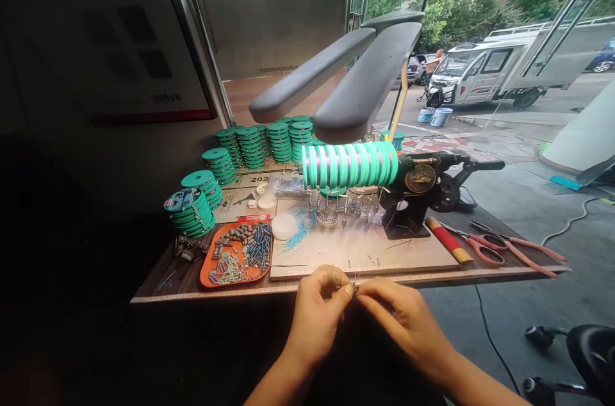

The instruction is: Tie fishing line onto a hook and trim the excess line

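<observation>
My left hand (319,310) and my right hand (398,313) meet at the near edge of the worktable (158,287), fingertips pinched together on a tiny item with thin wire ends that I cannot make out. Just beyond them lies a pale board (365,252). Behind it a hand-cranked winder (423,188) carries a row of green spools (350,164) on its shaft, with small metal weights hanging below.
An orange tray (209,275) of small tubes and beads sits at left. Stacks of green spools (250,146) fill the back left. Red-handled scissors (485,246) and pliers (528,252) lie at right. Grey chair armrests (355,86) hang over the table. A street with vehicles lies beyond.
</observation>
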The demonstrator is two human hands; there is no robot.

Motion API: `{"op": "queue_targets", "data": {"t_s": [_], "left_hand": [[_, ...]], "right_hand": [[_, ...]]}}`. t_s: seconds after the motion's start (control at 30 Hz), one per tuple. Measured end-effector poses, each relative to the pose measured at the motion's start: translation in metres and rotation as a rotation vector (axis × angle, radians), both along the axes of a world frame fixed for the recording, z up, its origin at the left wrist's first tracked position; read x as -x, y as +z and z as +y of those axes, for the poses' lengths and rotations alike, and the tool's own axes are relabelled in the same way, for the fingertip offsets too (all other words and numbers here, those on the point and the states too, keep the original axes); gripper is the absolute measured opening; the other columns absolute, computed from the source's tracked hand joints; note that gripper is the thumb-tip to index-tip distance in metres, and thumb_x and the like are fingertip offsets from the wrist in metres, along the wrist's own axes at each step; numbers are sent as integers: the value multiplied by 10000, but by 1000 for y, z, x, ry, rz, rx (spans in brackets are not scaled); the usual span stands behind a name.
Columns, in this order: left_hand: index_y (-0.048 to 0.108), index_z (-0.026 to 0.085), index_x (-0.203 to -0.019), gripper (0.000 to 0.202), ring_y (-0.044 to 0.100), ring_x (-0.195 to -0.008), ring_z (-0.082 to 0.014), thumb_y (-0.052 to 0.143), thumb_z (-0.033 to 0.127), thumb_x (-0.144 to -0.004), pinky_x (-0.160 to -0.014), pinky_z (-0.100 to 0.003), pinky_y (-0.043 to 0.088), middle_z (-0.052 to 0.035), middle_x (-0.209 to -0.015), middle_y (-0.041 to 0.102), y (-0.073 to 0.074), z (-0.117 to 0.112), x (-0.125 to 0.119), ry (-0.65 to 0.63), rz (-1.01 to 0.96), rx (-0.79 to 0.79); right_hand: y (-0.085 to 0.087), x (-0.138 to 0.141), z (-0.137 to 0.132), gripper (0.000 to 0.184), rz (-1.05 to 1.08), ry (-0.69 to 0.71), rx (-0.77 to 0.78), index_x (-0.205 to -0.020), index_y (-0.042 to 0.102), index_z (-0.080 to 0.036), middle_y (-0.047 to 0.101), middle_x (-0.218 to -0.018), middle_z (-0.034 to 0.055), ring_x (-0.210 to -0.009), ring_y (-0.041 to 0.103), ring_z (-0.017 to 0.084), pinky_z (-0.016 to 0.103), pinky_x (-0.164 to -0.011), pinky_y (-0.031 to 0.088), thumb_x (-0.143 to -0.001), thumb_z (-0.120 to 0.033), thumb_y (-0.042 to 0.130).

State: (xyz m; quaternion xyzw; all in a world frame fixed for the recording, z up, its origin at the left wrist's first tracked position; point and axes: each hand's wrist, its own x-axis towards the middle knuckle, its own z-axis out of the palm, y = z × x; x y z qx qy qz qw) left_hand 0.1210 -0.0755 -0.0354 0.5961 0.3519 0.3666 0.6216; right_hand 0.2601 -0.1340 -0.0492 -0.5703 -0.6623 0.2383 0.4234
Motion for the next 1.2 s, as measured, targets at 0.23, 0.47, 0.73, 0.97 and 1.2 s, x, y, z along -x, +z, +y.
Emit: {"op": "queue_targets", "data": {"t_s": [0.23, 0.47, 0.73, 0.97, 1.2], "left_hand": [[539, 129, -665, 148, 387, -540, -88, 584, 252, -735, -459, -206, 309, -4, -678, 480, 0, 0, 0, 30, 14, -47], [545, 143, -642, 115, 478, -647, -135, 540, 165, -755, -598, -248, 377, -21, -694, 532, 9, -6, 0, 12, 170, -258], [584, 145, -732, 128, 542, -710, -151, 492, 73, -784, -626, -238, 450, -55, -768, 542, 5, -13, 0, 184, 339, -770], [615, 95, -912, 235, 584, -830, -233, 498, -9, -736, -710, -293, 487, -165, -909, 600, -6, -11, 5, 413, 505, -1372], [622, 153, -676, 151, 540, -683, -171, 519, 66, -745, -629, -269, 439, -64, -683, 599, 15, -4, 5, 135, 303, -590]], "right_hand": [[12, 1, -2, 257, 232, 0, 194, -832, 538, -174, 567, -698, 8, -605, 511, 137, 233, -565, 410, -871, -387, 399], [16, 5, -10, 263, -4, 67, 122, -689, 528, -174, 528, -600, -8, -534, 476, 120, 212, -511, 341, -872, -296, 384], [71, -8, 13, 197, -206, 228, 78, -711, 545, -159, 558, -674, 13, -629, 482, 129, 224, -594, 345, -857, -200, 420], [101, 5, 93, 175, -331, 548, 351, -568, 522, -128, 447, -522, -51, -511, 412, 83, 176, -483, 326, -741, -116, 546], [92, 4, 83, 153, -356, 451, 223, -690, 579, -129, 538, -637, 4, -605, 479, 123, 213, -554, 376, -804, -173, 486]]}}
